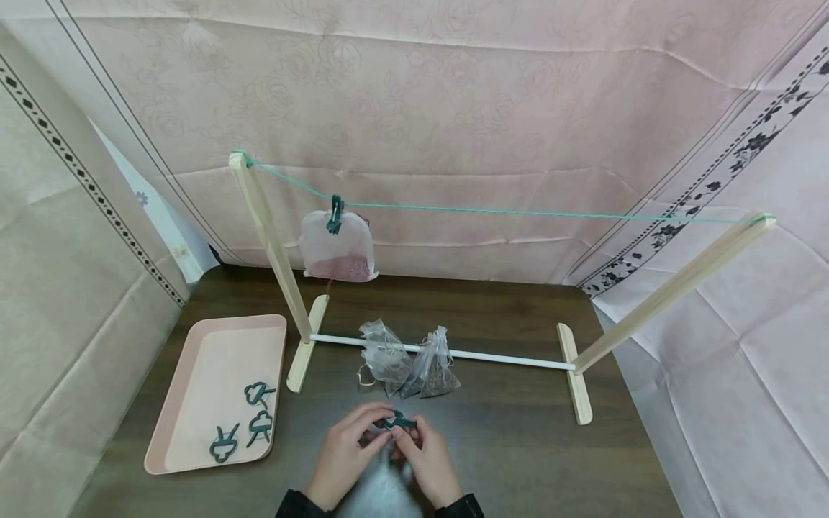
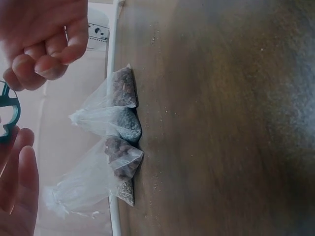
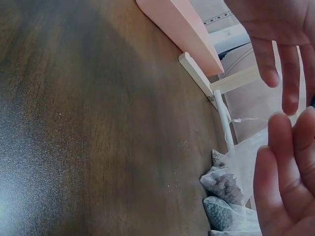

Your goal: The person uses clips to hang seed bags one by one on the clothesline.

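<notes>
Near the front of the table, my left hand (image 1: 346, 452) and my right hand (image 1: 429, 464) meet over a dark green clip (image 1: 403, 422), pinching it between fingertips. Part of this clip (image 2: 15, 115) shows at the edge of the left wrist view, between the two hands; in the right wrist view fingers hide most of it. Just beyond the hands, sheer drawstring bags (image 1: 386, 360) with dark, grainy filling lean against a white rod (image 1: 512, 360). A pale bag (image 1: 337, 248) with pinkish contents hangs from a green cord (image 1: 466, 210), held by another dark green clip (image 1: 335, 214).
A pink tray (image 1: 201, 374) at left holds three dark green clips (image 1: 259, 426). Wooden posts, left (image 1: 268, 244) and right (image 1: 673, 291), carry the cord and stand on flat feet joined by the rod. Pale patterned cloth (image 1: 453, 108) surrounds the dark wooden table (image 1: 518, 460).
</notes>
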### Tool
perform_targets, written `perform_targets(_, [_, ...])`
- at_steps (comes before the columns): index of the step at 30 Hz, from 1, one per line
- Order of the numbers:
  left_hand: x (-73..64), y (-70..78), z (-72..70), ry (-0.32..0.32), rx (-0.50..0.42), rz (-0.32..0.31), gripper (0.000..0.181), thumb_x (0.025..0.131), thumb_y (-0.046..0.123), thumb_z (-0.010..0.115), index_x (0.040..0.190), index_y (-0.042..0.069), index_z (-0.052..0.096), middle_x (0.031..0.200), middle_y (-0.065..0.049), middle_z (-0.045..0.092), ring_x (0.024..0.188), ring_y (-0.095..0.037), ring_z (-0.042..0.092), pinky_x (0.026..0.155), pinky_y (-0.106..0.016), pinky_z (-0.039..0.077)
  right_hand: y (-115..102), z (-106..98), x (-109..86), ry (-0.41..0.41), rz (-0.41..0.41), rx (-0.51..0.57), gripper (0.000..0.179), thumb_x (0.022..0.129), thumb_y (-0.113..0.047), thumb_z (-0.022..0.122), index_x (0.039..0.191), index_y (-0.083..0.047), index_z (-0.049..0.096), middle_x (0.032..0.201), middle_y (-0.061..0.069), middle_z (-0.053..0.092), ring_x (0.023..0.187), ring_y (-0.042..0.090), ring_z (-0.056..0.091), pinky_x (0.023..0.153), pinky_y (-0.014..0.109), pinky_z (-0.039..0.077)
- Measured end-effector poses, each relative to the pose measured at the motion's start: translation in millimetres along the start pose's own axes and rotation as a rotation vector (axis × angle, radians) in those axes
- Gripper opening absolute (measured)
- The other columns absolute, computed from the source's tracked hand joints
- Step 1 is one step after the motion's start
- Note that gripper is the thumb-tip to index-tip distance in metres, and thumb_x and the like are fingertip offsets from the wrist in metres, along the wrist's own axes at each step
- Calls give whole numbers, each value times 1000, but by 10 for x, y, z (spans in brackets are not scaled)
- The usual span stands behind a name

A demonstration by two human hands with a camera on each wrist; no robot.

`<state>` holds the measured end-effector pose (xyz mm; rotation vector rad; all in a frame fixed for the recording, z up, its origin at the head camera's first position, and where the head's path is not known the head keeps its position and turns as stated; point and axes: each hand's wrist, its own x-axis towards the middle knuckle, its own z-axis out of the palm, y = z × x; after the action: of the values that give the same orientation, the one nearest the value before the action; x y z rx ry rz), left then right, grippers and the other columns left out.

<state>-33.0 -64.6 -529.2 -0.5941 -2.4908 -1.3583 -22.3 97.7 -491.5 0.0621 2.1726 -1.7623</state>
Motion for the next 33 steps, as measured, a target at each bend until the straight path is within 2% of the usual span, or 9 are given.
perform_targets(3, [-7,-15,-1,12,14,-12,34,78,30,68,110,31,59,111,17,54,78,4,54,58,-13,44,15,0,-5,0,-12,4,28,91,-32,50,88,-4,53,68,9,61,67,26,60,61,28,45])
perform_targets(6, [-15,-37,1,29,16,-16,33,77,33,69,108,28,61,107,17,55,75,1,54,56,-15,43,30,-4,-10,-12,-25,15,28,92,-31,49,85,-4,53,68,13,61,68,31,59,62,30,45])
perform_targets(9, [-27,-62,5,31,25,-18,32,77,36,67,107,28,61,104,18,55,78,-1,55,57,-15,44,44,-13,-11,-32,-34,34,29,93,-31,48,85,-3,52,68,12,60,67,28,59,63,32,46])
perform_targets(12, [-36,-86,7,34,29,0,31,77,37,67,105,27,62,102,18,56,78,-2,55,58,-14,44,59,-22,-10,-53,-41,55,29,93,-30,47,84,-3,52,67,10,60,65,26,59,64,31,47])
perform_targets(19, [-49,-131,-7,42,29,82,28,75,31,70,102,26,63,96,15,59,76,-2,55,58,-13,42,105,-44,-18,-94,-66,84,29,95,-27,43,84,-2,51,67,10,58,64,28,58,64,31,49])
perform_targets(26, [-59,-132,-23,24,32,29,26,76,36,69,101,33,62,94,22,57,80,4,54,59,-12,43,125,-37,-35,-121,-111,29,34,97,-28,39,85,1,53,64,11,57,64,36,56,65,27,44])
perform_targets(33, [-62,-144,-19,49,17,16,25,75,35,70,98,28,64,92,20,58,78,-1,55,57,-14,44,114,-33,-43,-117,-132,-16,35,97,-28,36,85,-2,54,65,14,58,64,36,56,65,26,43])
